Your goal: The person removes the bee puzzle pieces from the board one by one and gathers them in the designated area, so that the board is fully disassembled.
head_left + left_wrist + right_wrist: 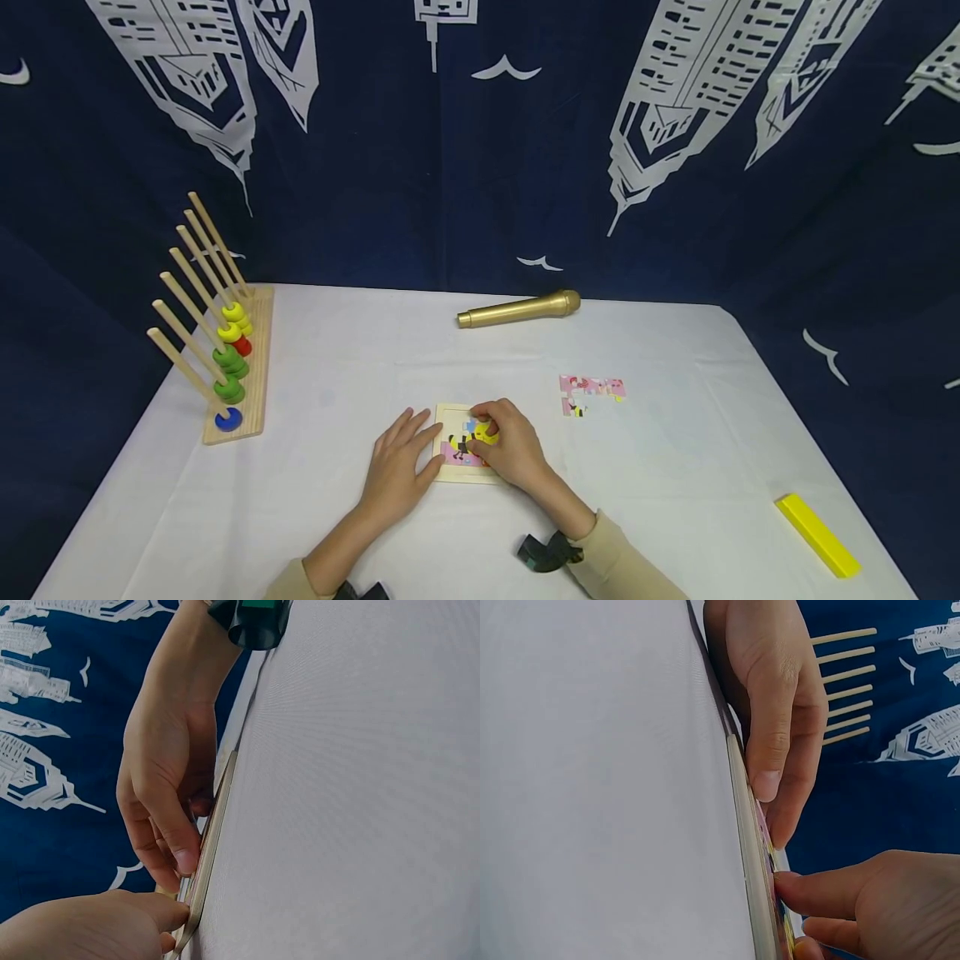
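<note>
A small jigsaw puzzle in a pale wooden frame tray lies on the table; its picture is pink, yellow and black. My left hand lies flat beside it, fingers extended, with thumb and index fingertips at the tray's left edge. Over the right part of the puzzle, my right hand pinches a yellow puzzle piece between curled fingers and thumb, low at the picture's surface. That hand hides the tray's right side. In the right wrist view, the right thumb touches the picture side.
Joined pink puzzle pieces lie right of the tray. A gold microphone is at the back, and a yellow block at front right. At left stands a wooden peg rack with coloured rings. Behind hangs a dark blue printed cloth.
</note>
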`<state>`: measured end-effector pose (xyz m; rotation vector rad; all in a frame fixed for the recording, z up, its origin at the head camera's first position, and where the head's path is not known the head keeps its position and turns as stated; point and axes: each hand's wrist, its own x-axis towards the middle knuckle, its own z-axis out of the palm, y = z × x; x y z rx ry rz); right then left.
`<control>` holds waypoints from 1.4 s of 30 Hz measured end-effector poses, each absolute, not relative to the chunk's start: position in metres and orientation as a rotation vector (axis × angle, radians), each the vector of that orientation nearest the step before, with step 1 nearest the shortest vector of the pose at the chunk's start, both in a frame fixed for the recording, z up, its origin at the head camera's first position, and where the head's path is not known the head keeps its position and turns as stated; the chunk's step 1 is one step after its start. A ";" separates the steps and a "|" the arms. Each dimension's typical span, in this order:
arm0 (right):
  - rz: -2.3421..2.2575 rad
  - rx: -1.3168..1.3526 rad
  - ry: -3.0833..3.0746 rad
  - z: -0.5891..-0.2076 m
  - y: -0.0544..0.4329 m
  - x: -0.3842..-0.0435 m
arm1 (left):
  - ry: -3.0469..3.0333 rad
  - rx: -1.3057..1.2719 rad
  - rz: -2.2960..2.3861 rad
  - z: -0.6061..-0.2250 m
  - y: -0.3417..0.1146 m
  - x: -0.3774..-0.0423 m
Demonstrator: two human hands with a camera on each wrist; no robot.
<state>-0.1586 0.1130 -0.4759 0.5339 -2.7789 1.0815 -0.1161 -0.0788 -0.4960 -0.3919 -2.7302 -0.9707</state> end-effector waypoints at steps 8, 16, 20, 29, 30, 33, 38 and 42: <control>1.044 0.547 -2.811 -0.475 0.110 -0.160 | -2.725 -0.388 -0.971 -0.496 -0.080 -0.117; 1.024 0.531 -2.849 -0.475 0.110 -0.160 | -2.719 -0.391 -0.979 -0.496 -0.080 -0.116; 1.045 0.524 -2.850 -0.474 0.110 -0.159 | -2.717 -0.394 -0.975 -0.496 -0.080 -0.116; 1.117 0.556 -2.765 -0.473 0.111 -0.157 | -2.713 -0.396 -0.982 -0.495 -0.079 -0.116; 1.143 0.565 -2.752 -0.473 0.112 -0.158 | -2.714 -0.396 -0.980 -0.495 -0.079 -0.116; 1.274 0.573 -2.715 -0.471 0.114 -0.159 | -2.718 -0.397 -0.975 -0.495 -0.079 -0.116; 1.524 0.529 -2.680 -0.466 0.119 -0.162 | -2.724 -0.394 -0.979 -0.495 -0.079 -0.116; 1.701 0.462 -2.635 -0.457 0.122 -0.164 | -2.724 -0.392 -0.982 -0.495 -0.079 -0.116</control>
